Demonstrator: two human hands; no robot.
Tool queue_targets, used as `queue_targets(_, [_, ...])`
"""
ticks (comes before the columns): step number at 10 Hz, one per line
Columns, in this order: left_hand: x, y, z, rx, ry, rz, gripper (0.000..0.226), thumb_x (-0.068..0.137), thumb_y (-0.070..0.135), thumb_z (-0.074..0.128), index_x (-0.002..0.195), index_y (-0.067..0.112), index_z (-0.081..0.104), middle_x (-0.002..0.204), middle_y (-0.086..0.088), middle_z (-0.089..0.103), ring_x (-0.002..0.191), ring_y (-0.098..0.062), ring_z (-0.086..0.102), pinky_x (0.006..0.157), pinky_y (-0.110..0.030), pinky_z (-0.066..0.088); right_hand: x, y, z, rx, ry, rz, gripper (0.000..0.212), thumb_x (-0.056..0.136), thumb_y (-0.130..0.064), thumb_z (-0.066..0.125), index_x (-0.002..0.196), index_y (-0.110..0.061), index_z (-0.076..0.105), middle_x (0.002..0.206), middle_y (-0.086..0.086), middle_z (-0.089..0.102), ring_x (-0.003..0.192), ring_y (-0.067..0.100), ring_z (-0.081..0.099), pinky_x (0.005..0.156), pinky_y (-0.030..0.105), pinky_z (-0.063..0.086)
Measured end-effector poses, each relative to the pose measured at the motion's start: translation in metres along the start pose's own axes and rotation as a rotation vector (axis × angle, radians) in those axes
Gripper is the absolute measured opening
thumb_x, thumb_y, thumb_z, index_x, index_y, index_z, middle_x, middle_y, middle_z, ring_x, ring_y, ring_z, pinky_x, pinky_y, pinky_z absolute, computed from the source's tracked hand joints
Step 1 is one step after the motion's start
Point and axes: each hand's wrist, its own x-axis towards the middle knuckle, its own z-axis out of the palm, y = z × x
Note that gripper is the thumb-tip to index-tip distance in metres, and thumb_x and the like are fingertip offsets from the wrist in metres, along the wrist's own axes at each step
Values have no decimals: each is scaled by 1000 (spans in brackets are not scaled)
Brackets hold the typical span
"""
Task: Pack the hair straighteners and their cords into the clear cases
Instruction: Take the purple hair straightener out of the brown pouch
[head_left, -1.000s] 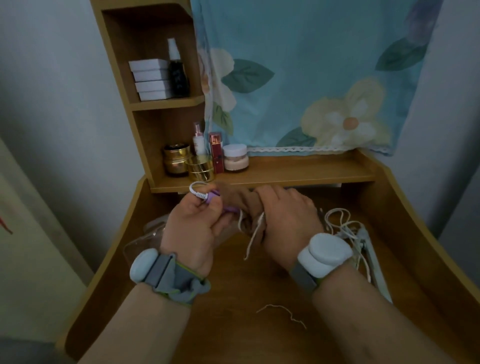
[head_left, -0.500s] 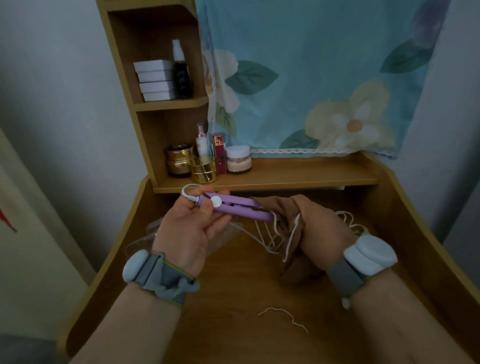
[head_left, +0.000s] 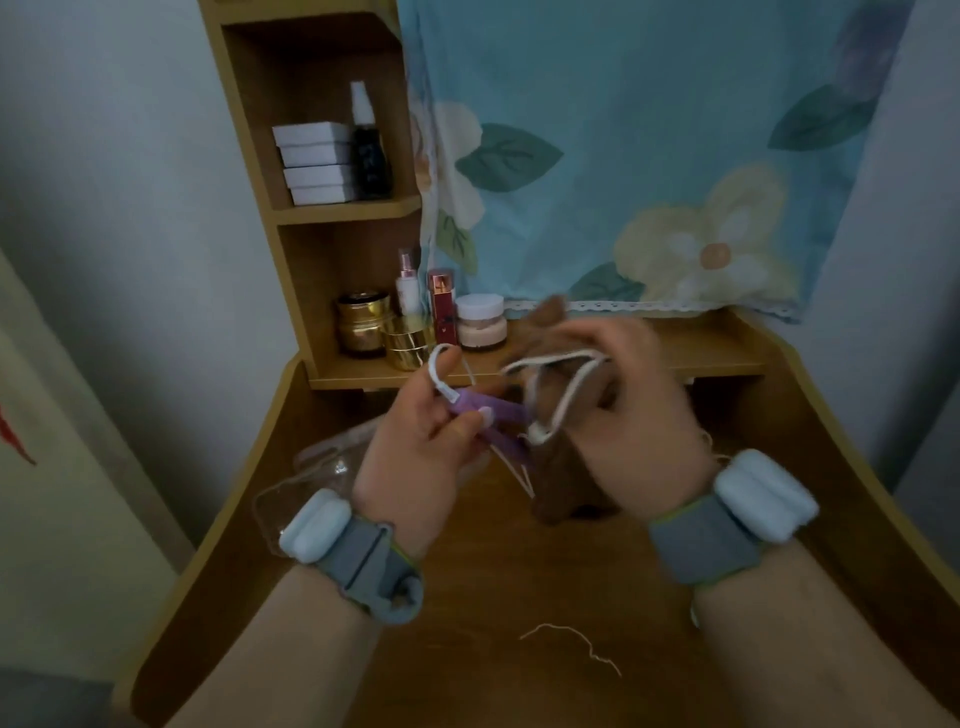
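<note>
Bench (head_left: 519, 582): wood, raised side rims, shelf unit along the back edge.
Curtain (head_left: 649, 156): blue, floral, hanging behind the back edge.
Right hand (head_left: 639, 415): above bench centre, grip curled round a brown pouch (head_left: 566, 488) and its white drawstring (head_left: 558, 374); blurred.
Left hand (head_left: 421, 441): beside the right, grip pinching a purple straightener (head_left: 498, 421) with a white cord (head_left: 441, 371) looped at its end.
Clear case (head_left: 311, 478): lying near the left edge, under the left wrist.
Jars (head_left: 363, 322): back-left shelf.
Thread (head_left: 571, 642): loose near the front edge.
</note>
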Motion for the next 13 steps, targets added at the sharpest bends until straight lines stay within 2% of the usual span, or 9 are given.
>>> queue_targets(1, [2, 3, 4, 238, -22, 119, 53, 89, -6, 57, 138, 8, 41, 110, 8, 59, 97, 18, 56, 85, -6, 44, 0, -16, 23, -73, -299, -86, 47, 82, -39, 61, 126, -33, 47, 128, -5, 48, 118, 13, 45, 103, 34, 38])
queue_targets(3, [2, 12, -6, -67, 16, -14, 32, 93, -6, 48, 122, 6, 58, 107, -18, 68, 99, -36, 65, 82, -44, 55, 1, -8, 20, 71, -357, 39, 36, 88, -46, 56, 123, -41, 45, 119, -13, 54, 109, 7, 52, 94, 37, 46])
queue_targets(4, [4, 20, -12, -242, 91, -78, 34, 94, -5, 42, 123, 6, 57, 107, -17, 68, 95, -31, 68, 76, -41, 59, 0, 1, 12, -63, -504, 172, 43, 83, -50, 59, 122, -38, 45, 113, -14, 54, 105, 8, 53, 91, 30, 45])
queue_targets(6, [12, 17, 0, -204, 131, -133, 19, 98, 16, 44, 95, 13, 63, 89, -12, 71, 83, -22, 68, 79, -40, 55, -17, -1, 25, -102, -278, 187, 35, 85, -6, 58, 118, -15, 54, 104, -3, 56, 97, 14, 55, 81, 20, 43])
queue_targets(8, [25, 20, 10, -409, 149, -317, 28, 92, 30, 56, 105, 6, 61, 94, -16, 62, 86, -28, 59, 87, -46, 49, -17, -10, 35, -151, -405, 0, 52, 89, -26, 59, 135, -32, 36, 126, -10, 31, 113, 8, 36, 96, 20, 33])
queue_targets(10, [36, 11, -4, -477, 40, -440, 32, 90, 27, 60, 96, -4, 59, 85, -20, 66, 76, -29, 68, 69, -43, 58, -13, 0, 21, 161, -285, 119, 26, 87, -26, 65, 101, -45, 54, 107, -24, 52, 92, -8, 53, 77, -4, 32])
queue_targets(11, [41, 12, -8, -499, -9, -505, 77, 68, 48, 79, 123, -1, 55, 121, -25, 60, 110, -40, 60, 94, -59, 45, -11, 8, 14, 454, -80, 313, 24, 85, -12, 66, 103, -26, 64, 92, -18, 68, 91, -5, 62, 78, 4, 42])
queue_targets(12, [53, 12, -7, -241, 142, -400, 35, 79, 39, 70, 95, 9, 62, 92, -11, 66, 88, -30, 65, 90, -56, 50, -9, 13, 10, 603, 5, 518, 22, 77, -45, 68, 94, -32, 69, 107, -1, 70, 108, 18, 63, 100, 41, 45])
queue_targets(13, [59, 12, -4, 150, 14, -174, 21, 76, 33, 73, 76, 14, 64, 73, -5, 65, 72, -13, 60, 85, -37, 53, -9, 3, 7, 612, -170, 467, 16, 79, -37, 67, 92, -30, 74, 93, -11, 73, 94, 1, 66, 90, 27, 48])
